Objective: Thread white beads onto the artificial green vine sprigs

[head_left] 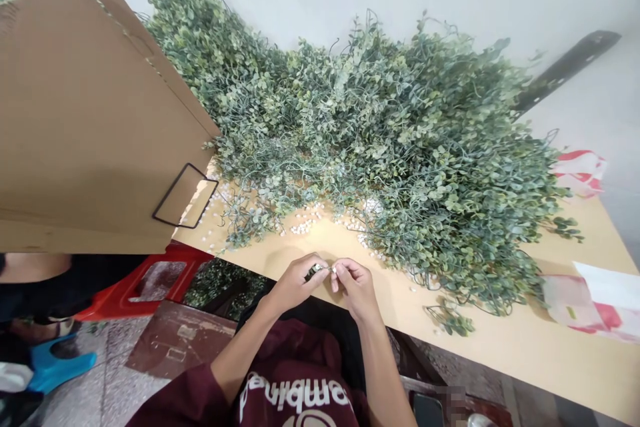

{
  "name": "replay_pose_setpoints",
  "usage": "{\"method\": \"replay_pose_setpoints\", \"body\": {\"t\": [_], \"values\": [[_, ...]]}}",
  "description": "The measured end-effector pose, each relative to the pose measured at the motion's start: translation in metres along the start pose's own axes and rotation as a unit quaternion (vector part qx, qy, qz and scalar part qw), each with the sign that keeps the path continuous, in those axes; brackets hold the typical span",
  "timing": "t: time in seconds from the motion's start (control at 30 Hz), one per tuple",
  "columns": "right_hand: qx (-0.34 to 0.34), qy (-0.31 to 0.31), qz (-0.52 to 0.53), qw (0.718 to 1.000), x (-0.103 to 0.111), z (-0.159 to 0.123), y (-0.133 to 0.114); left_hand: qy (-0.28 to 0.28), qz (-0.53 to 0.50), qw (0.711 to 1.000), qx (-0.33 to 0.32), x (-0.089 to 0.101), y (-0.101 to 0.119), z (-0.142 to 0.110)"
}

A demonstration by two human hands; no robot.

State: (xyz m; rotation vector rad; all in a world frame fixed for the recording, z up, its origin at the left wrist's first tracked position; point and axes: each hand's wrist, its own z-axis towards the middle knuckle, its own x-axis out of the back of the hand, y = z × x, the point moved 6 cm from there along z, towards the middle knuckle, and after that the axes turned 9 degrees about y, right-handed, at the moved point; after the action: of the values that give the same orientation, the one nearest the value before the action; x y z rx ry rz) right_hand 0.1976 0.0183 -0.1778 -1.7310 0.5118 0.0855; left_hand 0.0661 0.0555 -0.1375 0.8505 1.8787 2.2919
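Note:
Close to the table's front edge, my left hand [299, 281] is closed in a pinch around a thin green stem [318, 268], mostly hidden by the fingers. My right hand [356, 285] meets it fingertip to fingertip, pinching a small white bead-like piece [333, 270] at the stem's end. Just beyond my hands, many similar white pieces [306, 221] lie scattered on the tabletop. A large heap of artificial leafy greenery [400, 127] with wiry stems rises behind them. One loose sprig [453, 320] rests to the right of my right hand.
A big cardboard box [95, 113] stands at the left, with a black wire frame [185, 197] by its lower corner. Red-and-white plastic bags [590, 307] lie at the right. A dark metal bracket [567, 73] slants up behind. A red stool [173, 280] and another person's leg [37, 268] are at lower left.

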Motion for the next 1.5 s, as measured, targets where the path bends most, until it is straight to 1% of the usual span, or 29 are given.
{"method": "replay_pose_setpoints", "body": {"t": [0.23,0.4,0.53,0.97,1.1,1.3,1.5], "values": [[0.008,0.003,-0.044,0.999,-0.001,-0.001,-0.001,0.011,0.000,1.000,0.004,0.000,-0.002,0.000],[0.026,0.017,-0.078,0.996,0.000,0.000,-0.002,0.027,-0.013,1.000,-0.002,-0.003,-0.004,0.001],[0.027,0.005,-0.092,0.995,-0.002,0.001,-0.003,0.040,-0.015,0.999,-0.006,-0.005,-0.007,0.002],[0.028,-0.004,-0.138,0.990,-0.011,-0.001,-0.009,0.013,0.003,1.000,0.006,-0.005,-0.009,0.005],[0.037,0.019,-0.153,0.987,-0.011,-0.002,-0.009,0.018,0.008,1.000,0.009,-0.003,-0.009,0.006],[0.066,0.081,-0.161,0.981,-0.005,-0.003,-0.008,0.031,-0.010,0.999,0.016,-0.001,-0.011,0.005],[0.083,0.079,-0.176,0.978,-0.007,-0.003,-0.010,0.019,-0.013,1.000,0.011,-0.001,-0.014,0.004]]}}
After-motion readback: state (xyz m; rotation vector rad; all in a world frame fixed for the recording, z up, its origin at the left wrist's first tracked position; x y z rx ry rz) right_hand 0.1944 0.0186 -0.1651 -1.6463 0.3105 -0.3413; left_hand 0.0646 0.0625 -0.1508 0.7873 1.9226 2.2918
